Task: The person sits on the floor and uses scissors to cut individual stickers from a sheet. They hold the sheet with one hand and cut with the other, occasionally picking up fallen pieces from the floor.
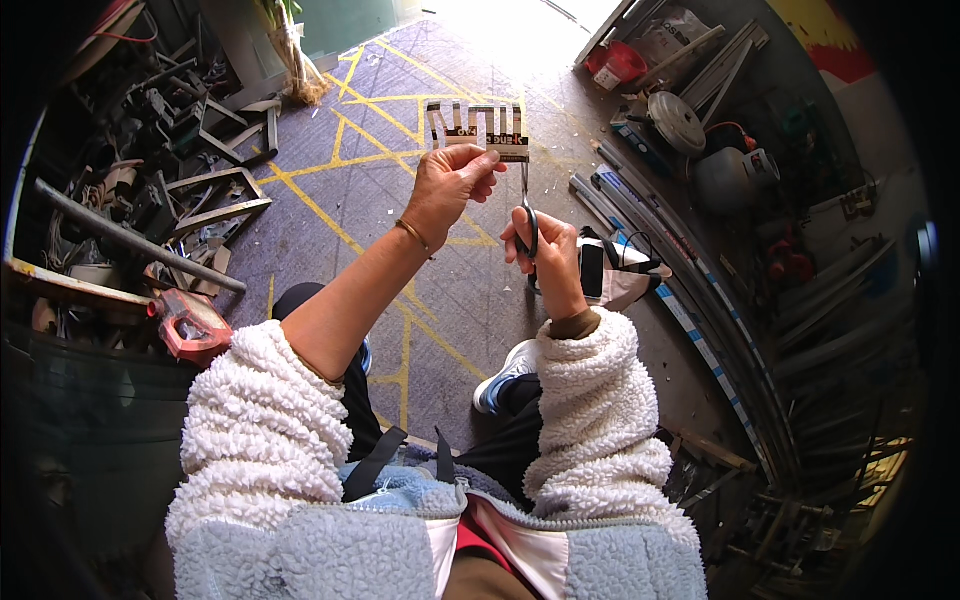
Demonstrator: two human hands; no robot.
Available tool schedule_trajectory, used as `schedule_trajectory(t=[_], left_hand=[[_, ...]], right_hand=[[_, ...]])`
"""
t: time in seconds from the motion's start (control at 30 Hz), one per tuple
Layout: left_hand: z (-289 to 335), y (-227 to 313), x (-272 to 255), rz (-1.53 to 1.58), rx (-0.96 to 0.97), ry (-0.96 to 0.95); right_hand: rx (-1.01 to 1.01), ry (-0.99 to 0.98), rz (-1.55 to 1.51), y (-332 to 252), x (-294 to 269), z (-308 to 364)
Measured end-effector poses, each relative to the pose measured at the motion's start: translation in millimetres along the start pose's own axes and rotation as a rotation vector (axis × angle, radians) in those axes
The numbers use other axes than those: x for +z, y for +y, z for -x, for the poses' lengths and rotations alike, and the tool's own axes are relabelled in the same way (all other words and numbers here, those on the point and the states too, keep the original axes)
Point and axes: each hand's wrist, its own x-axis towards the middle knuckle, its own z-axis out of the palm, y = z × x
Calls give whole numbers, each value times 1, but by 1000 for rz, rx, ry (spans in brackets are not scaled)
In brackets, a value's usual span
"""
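Note:
Out in front of me, my left hand (452,190) pinches a small printed card (510,150) between thumb and fingers. Several narrow slots run down from the card's top edge, leaving upright strips like a comb. A pair of scissors (530,232) is gripped in my right hand (556,258), just below and to the right of the card. Dark handles loop round the fingers, and the slim blades point upward. The blade tips meet the card's lower right edge; whether the blades are apart there is too small to tell.
Beside my right hand, a pale bag (630,288) with a dark phone-like object (592,270) sits low. Long metal profiles (690,300) lie along the right. Scrap metal frames (215,200) and a red plastic container (192,328) crowd the left. A leafy bundle (295,65) stands far left.

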Motion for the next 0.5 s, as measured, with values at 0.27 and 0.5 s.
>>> schedule_trajectory(t=[0.27, 0.5], left_hand=[[0, -2, -2, -37, 6, -40], [-1, -2, -2, -47, -3, -54]], right_hand=[[0, 5, -1, 2, 1, -2], [7, 22, -18, 2, 1, -2]])
